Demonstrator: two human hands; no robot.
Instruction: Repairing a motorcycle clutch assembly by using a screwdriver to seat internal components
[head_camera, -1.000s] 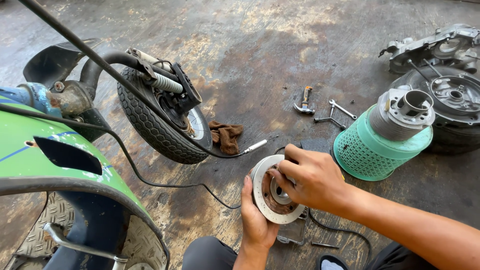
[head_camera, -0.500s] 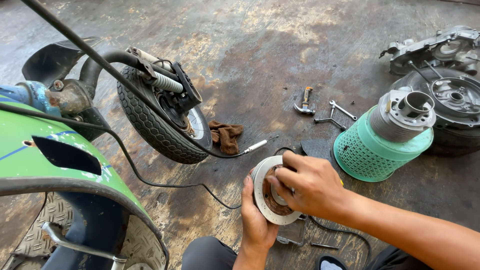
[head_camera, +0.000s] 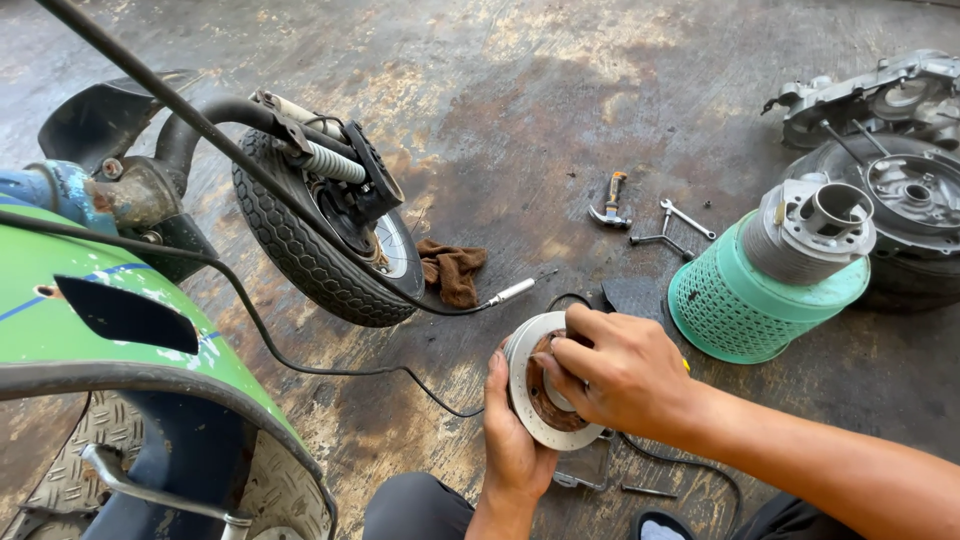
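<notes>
Low in the middle of the frame, my left hand (head_camera: 515, 440) grips the round metal disc (head_camera: 535, 395) from behind. My right hand (head_camera: 620, 370) presses closed fingers on its rusty middle.

I see a stained, oil-darkened concrete floor (head_camera: 560, 110) carrying everything. A brown rag (head_camera: 452, 270) lies on it just beside the scooter's front tyre (head_camera: 300, 250), which rests on the floor left of centre. Further right, a small hammer (head_camera: 610, 203) and two wrenches (head_camera: 675, 225) lie near each other. A green perforated basket (head_camera: 740, 305) stands upturned on the floor, bearing a grey cylinder. Behind it, at the right edge, a removed wheel (head_camera: 900, 215) lies flat, with an engine cover (head_camera: 880, 95) beyond it. A black cable (head_camera: 330, 368) trails across the floor.
</notes>
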